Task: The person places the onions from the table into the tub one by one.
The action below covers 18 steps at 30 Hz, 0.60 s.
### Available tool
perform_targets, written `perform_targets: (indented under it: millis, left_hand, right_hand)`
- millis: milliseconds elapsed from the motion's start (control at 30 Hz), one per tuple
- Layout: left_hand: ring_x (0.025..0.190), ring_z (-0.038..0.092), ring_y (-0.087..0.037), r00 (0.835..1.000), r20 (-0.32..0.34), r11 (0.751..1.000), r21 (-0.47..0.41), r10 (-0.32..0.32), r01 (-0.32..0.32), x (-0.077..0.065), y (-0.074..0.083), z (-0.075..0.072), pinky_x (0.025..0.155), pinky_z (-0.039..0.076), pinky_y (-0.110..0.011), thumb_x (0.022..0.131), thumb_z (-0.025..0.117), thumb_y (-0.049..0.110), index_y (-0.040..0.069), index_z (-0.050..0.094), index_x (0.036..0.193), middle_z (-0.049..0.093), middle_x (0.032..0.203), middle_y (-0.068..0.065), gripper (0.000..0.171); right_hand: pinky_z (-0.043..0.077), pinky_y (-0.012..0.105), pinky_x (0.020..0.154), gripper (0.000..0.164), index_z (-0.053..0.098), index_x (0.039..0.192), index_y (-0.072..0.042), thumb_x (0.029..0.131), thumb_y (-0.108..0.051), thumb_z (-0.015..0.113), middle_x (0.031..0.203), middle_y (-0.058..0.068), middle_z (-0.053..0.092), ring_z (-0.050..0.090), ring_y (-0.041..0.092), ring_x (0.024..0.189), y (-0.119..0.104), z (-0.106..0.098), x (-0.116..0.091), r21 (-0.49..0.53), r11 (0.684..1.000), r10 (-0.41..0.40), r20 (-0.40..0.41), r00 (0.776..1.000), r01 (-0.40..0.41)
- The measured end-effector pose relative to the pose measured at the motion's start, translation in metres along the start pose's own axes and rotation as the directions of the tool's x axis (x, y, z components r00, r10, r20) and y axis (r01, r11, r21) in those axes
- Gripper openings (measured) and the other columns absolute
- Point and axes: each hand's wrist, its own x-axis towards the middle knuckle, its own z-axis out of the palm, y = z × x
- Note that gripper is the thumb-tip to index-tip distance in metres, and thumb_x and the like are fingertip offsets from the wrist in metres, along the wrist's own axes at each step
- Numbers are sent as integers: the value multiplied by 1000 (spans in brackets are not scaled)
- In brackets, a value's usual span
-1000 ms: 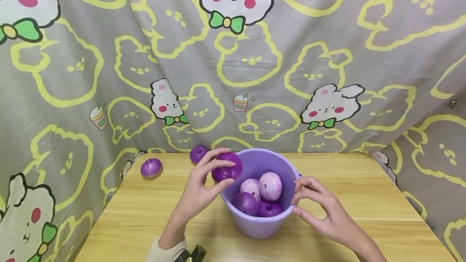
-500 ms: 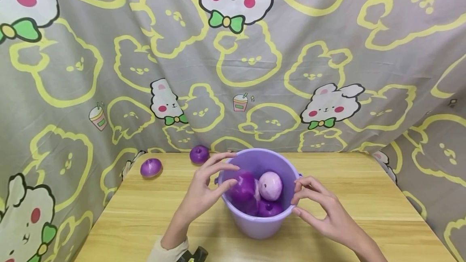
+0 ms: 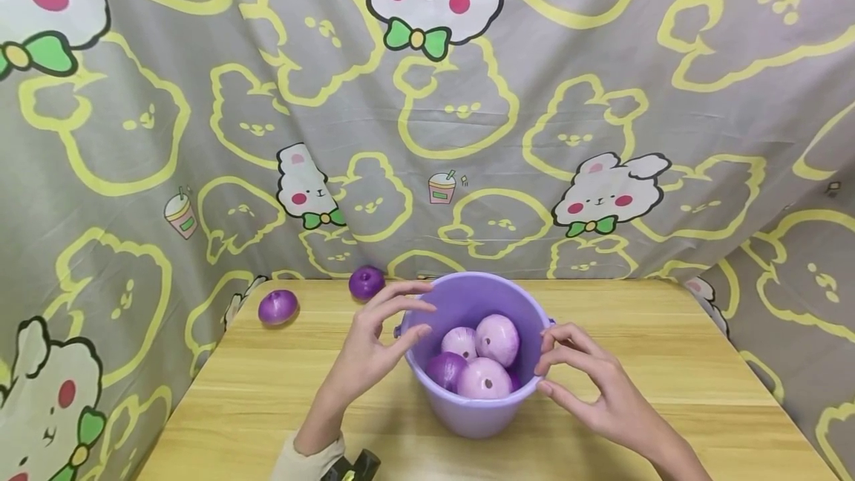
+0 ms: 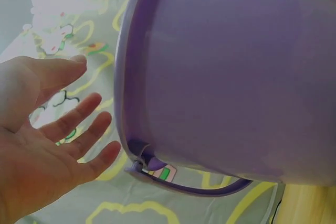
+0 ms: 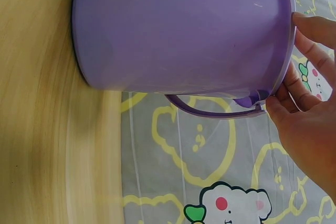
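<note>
A light purple bucket (image 3: 470, 416) stands upright on the table with several red onions inside. A pale one (image 3: 484, 378) lies nearest the front, root end up, partly over a darker onion. At the bucket's left rim my left hand (image 3: 374, 351) hovers with its fingers spread and nothing in them; the left wrist view shows the same hand (image 4: 52, 145) just above the rim. On the right side my right hand (image 3: 601, 388) pinches the rim between thumb and fingers. In the right wrist view those fingertips (image 5: 296, 19) are at the rim beside the handle joint.
Two more red onions, one at the far left (image 3: 277, 307) and another (image 3: 366, 283) closer to the bucket, lie on the wooden table (image 3: 234, 399). A patterned grey curtain (image 3: 481, 132) hangs behind the table and at its sides. The bucket's handle (image 5: 210, 113) hangs down behind it.
My left hand brought a red onion over the rim and let it go; it dropped into the bucket and now shows its pale root end. The right hand stayed at the rim.
</note>
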Motion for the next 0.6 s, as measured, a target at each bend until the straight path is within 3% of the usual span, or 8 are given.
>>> perform_targets:
  millis: [300, 600]
  left_hand:
    - [125, 58, -30, 999, -54, 1000, 1, 2, -2, 0, -7, -13, 110, 45, -36, 90, 75, -5, 13, 74, 115, 65, 130, -12, 31]
    - [123, 58, -30, 991, -125, 999, 20, -40, 42, -2, -14, -30, 104, 51, -35, 90, 73, -7, 7, 73, 116, 64, 130, -12, 29]
  right_hand:
    - [41, 23, 104, 43, 70, 102, -20, 73, 8, 84, 113, 3, 58, 54, 19, 115, -2, -1, 1, -6, 1000, -7, -6, 1000, 7]
    - [41, 23, 105, 46, 69, 103, -22, 72, 9, 85, 114, 3, 58, 54, 19, 116, 1, 0, -2, -13, 1000, 10, 3, 1000, -10]
